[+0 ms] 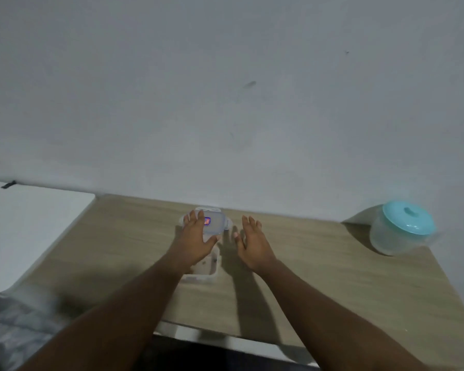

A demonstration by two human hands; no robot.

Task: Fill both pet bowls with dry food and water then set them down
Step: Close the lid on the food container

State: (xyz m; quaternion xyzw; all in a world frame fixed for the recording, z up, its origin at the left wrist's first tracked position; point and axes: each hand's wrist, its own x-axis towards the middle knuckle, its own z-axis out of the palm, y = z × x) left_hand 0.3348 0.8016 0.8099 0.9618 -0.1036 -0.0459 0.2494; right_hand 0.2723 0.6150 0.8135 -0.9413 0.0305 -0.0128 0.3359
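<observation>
The left hand (196, 236), fingers spread flat, lies over a clear lid (213, 223), with the open food container (208, 267) just beneath its wrist; the right hand (253, 245) hovers spread beside it, touching nothing. No pet bowl is in view. With no real grip, the lid could slide off and knock the container, spilling kibble (206, 262) over the table (332, 290).

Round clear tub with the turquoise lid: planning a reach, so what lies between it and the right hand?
Only bare light wooden tabletop, seen in the head view, between the right hand and the round clear tub with the turquoise lid.
</observation>
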